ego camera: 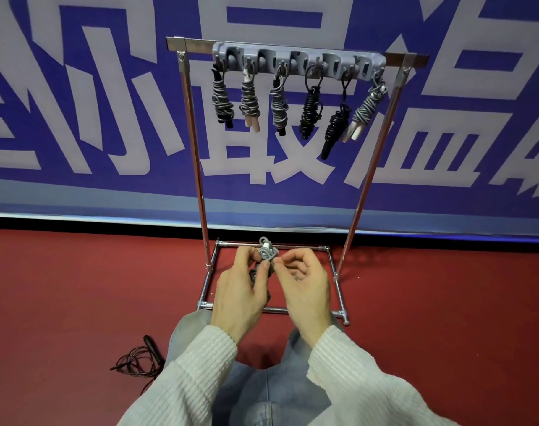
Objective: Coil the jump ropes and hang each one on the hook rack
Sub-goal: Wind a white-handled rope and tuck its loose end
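A grey hook rack (298,58) is fixed on the top bar of a metal stand. Several coiled jump ropes hang from its hooks: grey ones such as the leftmost (221,98) and black ones such as one (311,110) right of the middle. Low in front of the stand I hold a grey coiled rope (266,252). My left hand (242,290) grips the bundle. My right hand (305,281) pinches the rope's end beside the top of the coil. A loose black jump rope (139,358) lies uncoiled on the red floor at my lower left.
The stand's metal base frame (211,284) rests on the red floor right in front of my knees. Behind it a blue banner with large white characters covers the wall. My legs in jeans fill the bottom centre.
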